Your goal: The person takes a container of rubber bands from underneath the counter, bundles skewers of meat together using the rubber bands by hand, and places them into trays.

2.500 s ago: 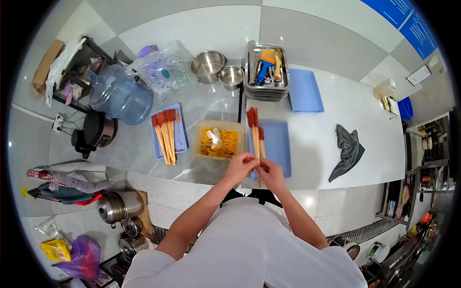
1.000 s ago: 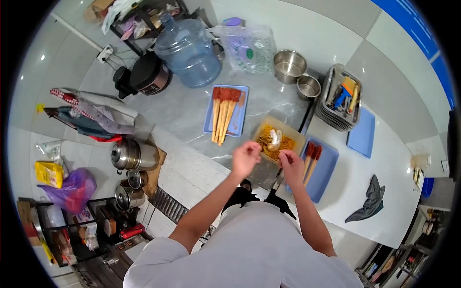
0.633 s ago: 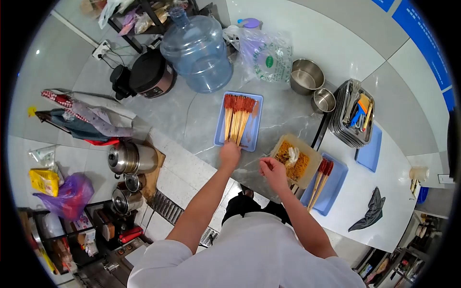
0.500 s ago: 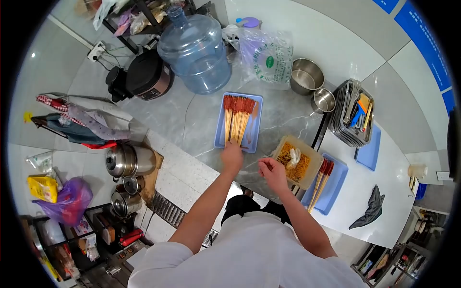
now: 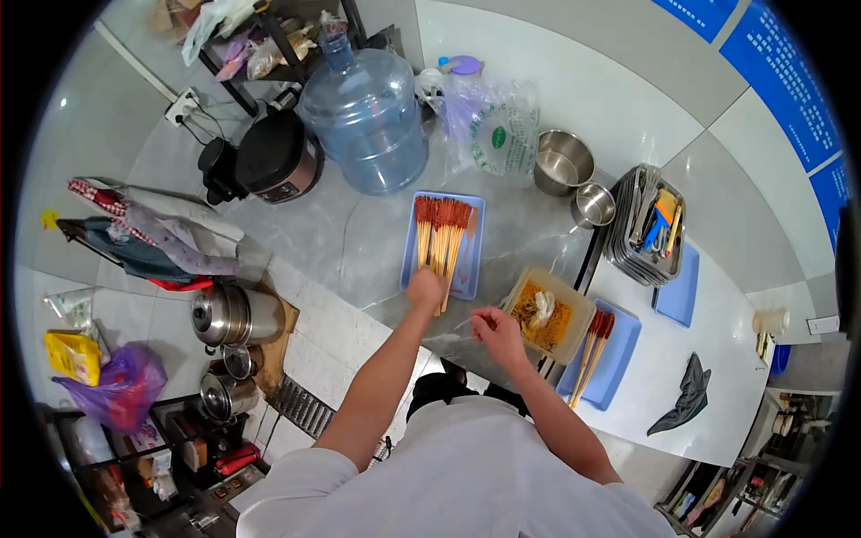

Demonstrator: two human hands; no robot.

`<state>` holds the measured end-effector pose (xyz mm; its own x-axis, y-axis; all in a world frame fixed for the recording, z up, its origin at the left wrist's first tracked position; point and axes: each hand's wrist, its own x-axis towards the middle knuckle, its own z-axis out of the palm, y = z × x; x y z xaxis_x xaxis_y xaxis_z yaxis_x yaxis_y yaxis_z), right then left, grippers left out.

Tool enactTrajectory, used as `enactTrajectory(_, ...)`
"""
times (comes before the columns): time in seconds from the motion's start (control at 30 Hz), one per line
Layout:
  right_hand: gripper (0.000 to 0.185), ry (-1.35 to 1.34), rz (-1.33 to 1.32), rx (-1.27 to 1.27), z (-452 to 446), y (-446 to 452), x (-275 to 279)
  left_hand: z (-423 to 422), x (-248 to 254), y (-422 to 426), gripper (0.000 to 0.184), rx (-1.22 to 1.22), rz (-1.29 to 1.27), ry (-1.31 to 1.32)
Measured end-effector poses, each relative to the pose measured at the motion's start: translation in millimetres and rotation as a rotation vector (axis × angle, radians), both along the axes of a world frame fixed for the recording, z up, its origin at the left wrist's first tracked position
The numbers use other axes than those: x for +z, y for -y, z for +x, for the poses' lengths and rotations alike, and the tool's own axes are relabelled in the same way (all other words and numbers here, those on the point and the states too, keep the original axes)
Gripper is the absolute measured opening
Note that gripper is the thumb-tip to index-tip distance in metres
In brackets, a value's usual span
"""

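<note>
Many skewers with reddish-brown coated tips lie side by side in a blue tray, sticks toward me. My left hand is closed at the lower ends of the sticks, its fingertips partly hidden. My right hand hovers to the right of it, fingers curled in, with nothing seen sticking out. Just beyond the right hand is a plastic tub of orange-yellow shreds or crumbs with a crumpled whitish piece on top. Several more coated skewers rest in a second blue tray.
A large water bottle, a dark rice cooker and plastic bags stand at the back. Steel pots and stacked metal trays with tools are at the right. A dark cloth lies on the white table.
My left hand has shifted slightly on the stick ends, and some sticks now show below it. My right hand has moved slightly left. The whole view has shifted a little.
</note>
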<state>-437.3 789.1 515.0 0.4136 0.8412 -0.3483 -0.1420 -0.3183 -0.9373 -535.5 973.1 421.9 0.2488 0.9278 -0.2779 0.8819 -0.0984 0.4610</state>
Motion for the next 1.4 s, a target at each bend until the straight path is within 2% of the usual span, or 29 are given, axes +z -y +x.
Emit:
enactTrajectory(0.07,0.018,-0.019,-0.008,0.03,2.7,2.2,6.9,-2.6,1.1,-0.5,0.036,-0.016,0.015,0.004)
enactTrajectory(0.13,0.019,-0.023,0.014,0.017,7.5,2.6,0.9,-2.7,1.0,-8.9,0.038,0.136,0.113,0.113)
enactTrajectory(0.17,0.02,-0.021,0.027,-0.002,11.1,0.4,-1.9,-6.8,1.4,-9.2,0.037,0.137,0.169,0.214)
enactTrajectory(0.27,0.022,-0.038,0.038,0.034,23.5,-3.3,-3.2,-6.6,-4.4,-11.9,0.032,0.114,0.132,0.318)
enactTrajectory(0.3,0.022,-0.037,0.048,0.037,26.3,-6.0,-3.9,-5.6,12.6,-4.3,0.032,0.115,0.142,0.32)
enactTrajectory(0.37,0.025,-0.145,0.148,-0.028,30.7,-15.0,-2.5,-2.2,72.7,22.9,0.029,0.212,-0.198,0.754)
enactTrajectory(0.4,0.025,-0.146,0.158,-0.027,32.7,-20.7,1.4,-3.1,84.0,33.8,0.029,0.209,-0.188,0.754)
enactTrajectory(0.47,0.029,-0.228,0.151,-0.083,37.1,-37.0,12.0,-5.0,100.9,55.8,0.031,0.208,-0.486,1.056)
enactTrajectory(0.5,0.03,-0.236,0.187,-0.091,38.0,-44.9,17.8,-0.2,122.3,70.7,0.031,0.197,-0.493,1.102)
enactTrajectory(0.6,0.029,-0.18,0.242,-0.057,42.4,-56.3,44.5,6.7,141.3,99.8,0.029,0.148,-0.511,1.224)
enactTrajectory(0.67,0.026,-0.163,0.255,-0.057,43.7,-54.9,59.6,11.6,155.0,113.4,0.028,0.128,-0.532,1.248)
enactTrajectory(0.77,0.023,-0.193,0.308,-0.079,47.1,-46.5,66.7,20.6,163.0,123.4,0.027,0.106,-0.422,1.254)
enactTrajectory(0.93,0.02,-0.318,0.357,-0.092,51.8,-28.7,88.2,30.6,178.0,126.2,0.019,0.045,-0.467,1.231)
enactTrajectory(1.0,0.019,-0.247,0.336,-0.095,57.1,-18.5,100.0,37.0,179.5,133.8,0.012,-0.021,-0.386,1.276)
enactTrajectory(1.03,0.019,-0.181,0.309,-0.091,59.5,-13.2,103.4,37.8,179.1,134.7,0.008,-0.039,-0.439,1.301)
enactTrajectory(1.13,0.019,-0.075,0.35,-0.111,69.0,-3.9,101.3,42.6,188.8,136.9,0.01,-0.04,-0.542,1.322)
enactTrajectory(1.2,0.018,-0.04,0.336,-0.108,74.4,2.0,103.7,46.3,194.9,141.7,0.013,-0.05,-0.518,1.284)
enactTrajectory(1.27,0.018,-0.01,0.318,-0.1,74.1,9.0,102.1,47.2,194.4,146.4,0.018,0.034,-0.626,1.306)
enactTrajectory(1.4,0.018,-0.068,0.297,-0.149,75.7,17.3,97.8,57.3,182.0,155.2,0.023,-0.018,-0.457,1.242)
